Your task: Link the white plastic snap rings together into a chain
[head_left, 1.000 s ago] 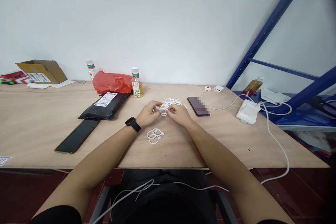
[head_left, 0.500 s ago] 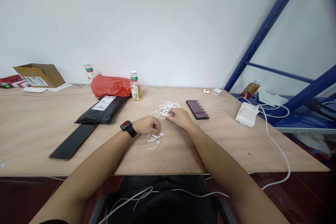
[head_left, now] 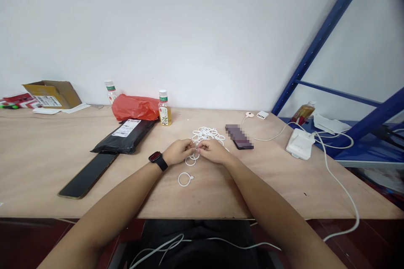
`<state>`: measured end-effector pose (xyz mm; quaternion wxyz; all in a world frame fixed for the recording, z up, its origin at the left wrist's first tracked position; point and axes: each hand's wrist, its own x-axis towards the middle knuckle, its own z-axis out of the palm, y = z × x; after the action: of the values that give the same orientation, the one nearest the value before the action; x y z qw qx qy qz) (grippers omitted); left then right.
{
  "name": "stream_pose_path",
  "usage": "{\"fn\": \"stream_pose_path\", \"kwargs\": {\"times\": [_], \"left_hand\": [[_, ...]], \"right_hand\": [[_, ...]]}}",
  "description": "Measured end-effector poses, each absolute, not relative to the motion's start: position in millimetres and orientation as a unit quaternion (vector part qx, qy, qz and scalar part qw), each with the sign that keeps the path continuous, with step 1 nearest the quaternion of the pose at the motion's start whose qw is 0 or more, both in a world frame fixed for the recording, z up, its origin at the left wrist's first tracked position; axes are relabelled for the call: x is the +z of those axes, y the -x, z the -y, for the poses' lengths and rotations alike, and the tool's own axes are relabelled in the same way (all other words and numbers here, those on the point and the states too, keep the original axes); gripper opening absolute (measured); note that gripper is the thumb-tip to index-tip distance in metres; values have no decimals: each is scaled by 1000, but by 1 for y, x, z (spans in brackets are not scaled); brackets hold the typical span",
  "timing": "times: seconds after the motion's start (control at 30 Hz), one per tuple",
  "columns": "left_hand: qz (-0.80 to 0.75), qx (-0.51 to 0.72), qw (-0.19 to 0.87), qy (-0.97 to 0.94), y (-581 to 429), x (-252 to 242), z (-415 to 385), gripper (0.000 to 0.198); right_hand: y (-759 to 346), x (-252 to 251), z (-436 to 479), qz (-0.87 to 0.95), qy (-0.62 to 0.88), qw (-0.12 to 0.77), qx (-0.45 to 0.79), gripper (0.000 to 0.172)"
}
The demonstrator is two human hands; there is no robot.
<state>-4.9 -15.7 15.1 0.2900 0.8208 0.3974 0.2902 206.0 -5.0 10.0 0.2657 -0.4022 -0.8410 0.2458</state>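
My left hand [head_left: 179,151] and my right hand [head_left: 213,151] meet above the table, fingertips almost touching. Both are closed in a pinch on white plastic rings with small tabs. A held ring [head_left: 190,165] shows below the fingertips, overlapping another ring beside it; the exact grip points are hidden by the fingers. Closer to me, a single white ring [head_left: 191,178] with a tab lies flat on the wood. Just beyond my hands is a tangled pile of white rings [head_left: 206,133]. A black watch [head_left: 155,157] is on my left wrist.
Left of my hands lie a black parcel [head_left: 126,136], a phone [head_left: 88,176], a red plastic bag [head_left: 135,107] and a drink bottle [head_left: 164,113]. To the right are another phone [head_left: 244,143], a white charger [head_left: 299,143] and its cable [head_left: 339,191]. An open cardboard box [head_left: 67,94] stands far left.
My left hand has moved up and right to meet my right hand, lifting a ring from the near pair. One ring stays on the table there. My right hand has drawn back from the pile.
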Motion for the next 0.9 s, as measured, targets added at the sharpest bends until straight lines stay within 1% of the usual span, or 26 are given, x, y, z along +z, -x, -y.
{"fn": "stream_pose_path", "kwargs": {"times": [0.1,0.2,0.27,0.37,0.43,0.6,0.77,0.9], "left_hand": [[-385,279,299,-827,5,11,15,25],[-379,248,277,-848,5,8,13,25],[-384,236,257,-855,4,8,13,23],[-407,264,238,-841,3,10,14,22],[-423,286,212,-833,3,11,15,20],[-437,305,132,-836,0,14,18,19],[-428,284,104,-852,-1,15,21,20],[-417,259,65,-869,-2,16,23,22]], "right_hand": [[-204,9,6,830,414,279,250,11],[-203,11,7,814,425,295,263,11],[-203,13,9,816,427,289,261,10],[-204,17,11,831,425,266,243,15],[-205,19,11,835,422,262,237,17],[-203,19,10,832,414,275,245,12],[-201,14,8,820,398,301,280,17],[-202,12,8,823,392,309,272,18]]}}
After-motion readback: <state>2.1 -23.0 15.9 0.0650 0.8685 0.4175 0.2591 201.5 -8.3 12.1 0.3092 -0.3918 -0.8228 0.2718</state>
